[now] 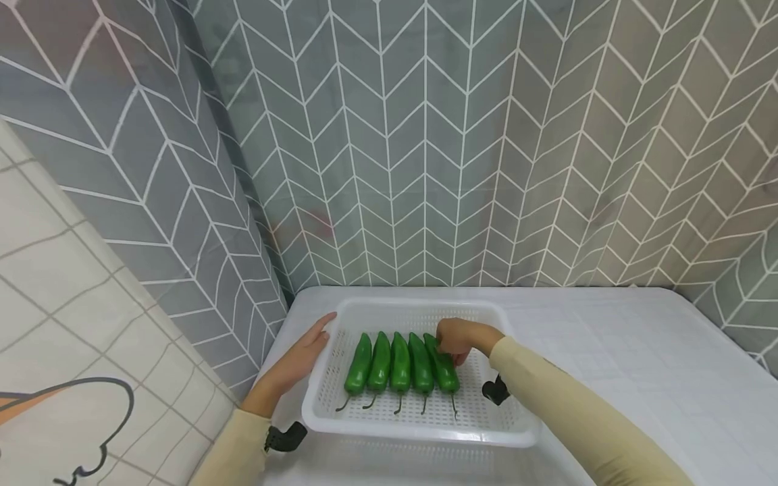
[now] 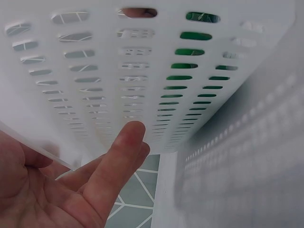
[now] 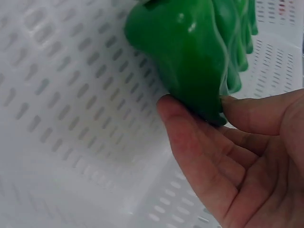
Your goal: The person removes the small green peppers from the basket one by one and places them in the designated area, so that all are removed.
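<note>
Several long green chili peppers (image 1: 400, 364) lie side by side in a white perforated plastic basket (image 1: 419, 437), stems toward me. My right hand (image 1: 460, 337) reaches over the basket's right side and pinches the rightmost pepper (image 1: 445, 370) near its tip. In the right wrist view, thumb and fingers of the right hand (image 3: 237, 152) close on the narrow end of that pepper (image 3: 185, 52). At the basket's left side, my left hand (image 1: 304, 356) rests with fingers fairly straight. The left wrist view has this hand (image 2: 95, 180) against the basket's outer wall (image 2: 99, 104).
The basket stands on a table with a white cloth (image 1: 614, 358), close to its left end. Behind hangs a grey curtain (image 1: 425, 148) with white chevron lines, and a white surface with grey grid lines (image 1: 109, 304) lies to the left.
</note>
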`<state>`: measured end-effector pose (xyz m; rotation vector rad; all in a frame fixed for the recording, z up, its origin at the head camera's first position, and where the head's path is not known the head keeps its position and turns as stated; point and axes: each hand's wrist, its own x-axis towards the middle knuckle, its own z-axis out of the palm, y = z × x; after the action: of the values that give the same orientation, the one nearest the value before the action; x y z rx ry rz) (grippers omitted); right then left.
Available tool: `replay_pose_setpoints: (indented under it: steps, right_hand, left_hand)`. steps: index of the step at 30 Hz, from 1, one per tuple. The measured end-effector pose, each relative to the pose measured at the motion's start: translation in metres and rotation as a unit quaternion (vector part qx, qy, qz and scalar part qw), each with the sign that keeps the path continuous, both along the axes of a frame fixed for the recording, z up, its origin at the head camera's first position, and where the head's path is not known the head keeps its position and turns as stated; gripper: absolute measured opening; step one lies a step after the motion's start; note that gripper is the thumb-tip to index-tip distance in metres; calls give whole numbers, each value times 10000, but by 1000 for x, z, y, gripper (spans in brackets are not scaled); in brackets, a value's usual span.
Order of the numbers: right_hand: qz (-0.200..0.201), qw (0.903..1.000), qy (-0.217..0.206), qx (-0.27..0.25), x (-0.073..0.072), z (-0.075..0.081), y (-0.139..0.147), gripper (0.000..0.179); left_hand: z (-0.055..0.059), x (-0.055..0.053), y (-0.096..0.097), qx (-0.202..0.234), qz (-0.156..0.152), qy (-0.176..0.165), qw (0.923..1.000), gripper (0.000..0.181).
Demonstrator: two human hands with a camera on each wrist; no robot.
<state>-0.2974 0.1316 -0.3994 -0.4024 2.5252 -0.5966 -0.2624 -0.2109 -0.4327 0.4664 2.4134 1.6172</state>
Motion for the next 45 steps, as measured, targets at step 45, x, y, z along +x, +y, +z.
replay_pose_setpoints:
  steps: [45]
  right_hand:
    - [109, 9936, 528, -997, 7, 46, 35, 31]
  left_hand:
    - [-4, -3, 1, 41, -39, -2, 10000, 51]
